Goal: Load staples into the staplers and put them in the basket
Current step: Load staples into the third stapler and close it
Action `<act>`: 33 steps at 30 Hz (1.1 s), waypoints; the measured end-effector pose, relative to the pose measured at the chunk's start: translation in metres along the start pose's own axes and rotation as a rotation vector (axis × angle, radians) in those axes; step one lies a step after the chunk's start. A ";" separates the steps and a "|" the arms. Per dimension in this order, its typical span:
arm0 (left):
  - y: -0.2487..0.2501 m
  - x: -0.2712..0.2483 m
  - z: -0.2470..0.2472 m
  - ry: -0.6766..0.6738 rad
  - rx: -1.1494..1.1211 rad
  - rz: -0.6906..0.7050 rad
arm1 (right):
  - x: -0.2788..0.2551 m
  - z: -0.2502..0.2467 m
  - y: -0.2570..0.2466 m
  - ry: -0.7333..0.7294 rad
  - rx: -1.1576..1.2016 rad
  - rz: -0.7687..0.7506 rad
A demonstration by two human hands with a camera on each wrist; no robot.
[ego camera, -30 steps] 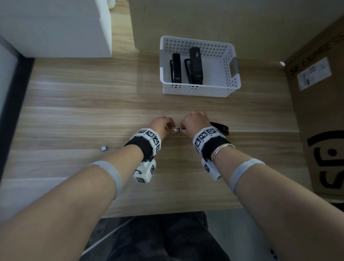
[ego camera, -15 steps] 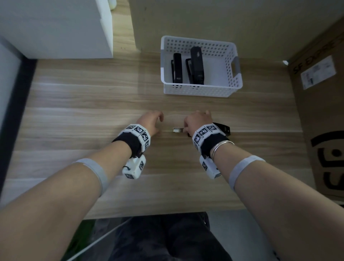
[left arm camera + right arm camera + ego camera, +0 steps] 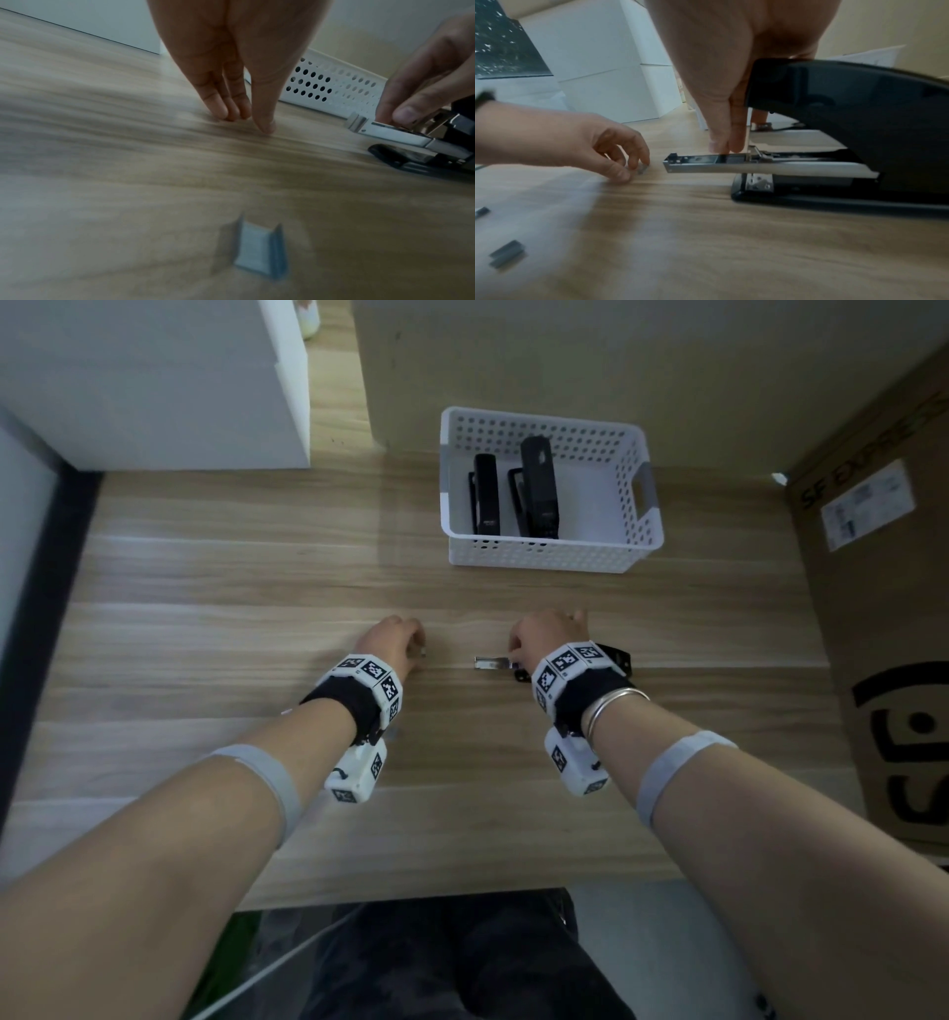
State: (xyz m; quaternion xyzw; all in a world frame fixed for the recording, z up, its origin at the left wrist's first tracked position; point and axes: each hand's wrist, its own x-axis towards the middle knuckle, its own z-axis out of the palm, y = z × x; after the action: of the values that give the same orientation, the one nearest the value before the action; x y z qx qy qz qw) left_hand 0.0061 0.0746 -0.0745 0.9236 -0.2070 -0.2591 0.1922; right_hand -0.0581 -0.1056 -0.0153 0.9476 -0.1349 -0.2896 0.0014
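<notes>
A black stapler (image 3: 613, 657) lies on the wooden table with its metal staple tray (image 3: 493, 664) pulled out to the left. My right hand (image 3: 516, 654) grips it: the palm covers the black top (image 3: 847, 121) while thumb and finger pinch the tray (image 3: 706, 164). My left hand (image 3: 416, 644) is on the table left of the tray, its fingertips (image 3: 643, 160) down beside a small staple strip (image 3: 643, 168). It holds nothing that I can see. A white basket (image 3: 544, 554) at the back contains two black staplers (image 3: 486, 495) (image 3: 539, 487).
More staple strips lie on the table: one under my left wrist (image 3: 259, 251), others further left (image 3: 507, 253). A white cabinet (image 3: 154, 377) stands at the back left. A cardboard box (image 3: 883, 582) bounds the right side. The table's front edge is close to my body.
My left hand has left the stapler's tray and moved left, down to the table by a staple strip. The right hand keeps its hold on the stapler.
</notes>
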 end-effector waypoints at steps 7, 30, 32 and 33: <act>0.002 0.002 0.003 -0.003 -0.010 0.013 | 0.002 0.002 -0.002 -0.014 -0.034 -0.017; 0.016 -0.005 0.004 0.058 -0.033 0.116 | 0.000 -0.010 -0.011 0.035 -0.016 -0.303; 0.021 -0.005 0.004 0.045 -0.035 0.137 | -0.001 -0.009 -0.011 0.012 -0.034 -0.332; 0.023 -0.005 0.004 0.038 -0.034 0.143 | 0.000 -0.009 -0.011 0.003 -0.030 -0.335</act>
State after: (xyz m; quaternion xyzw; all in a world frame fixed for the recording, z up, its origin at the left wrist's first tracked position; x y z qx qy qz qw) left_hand -0.0068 0.0569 -0.0647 0.9079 -0.2645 -0.2304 0.2297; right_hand -0.0504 -0.0956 -0.0090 0.9570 0.0295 -0.2866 -0.0325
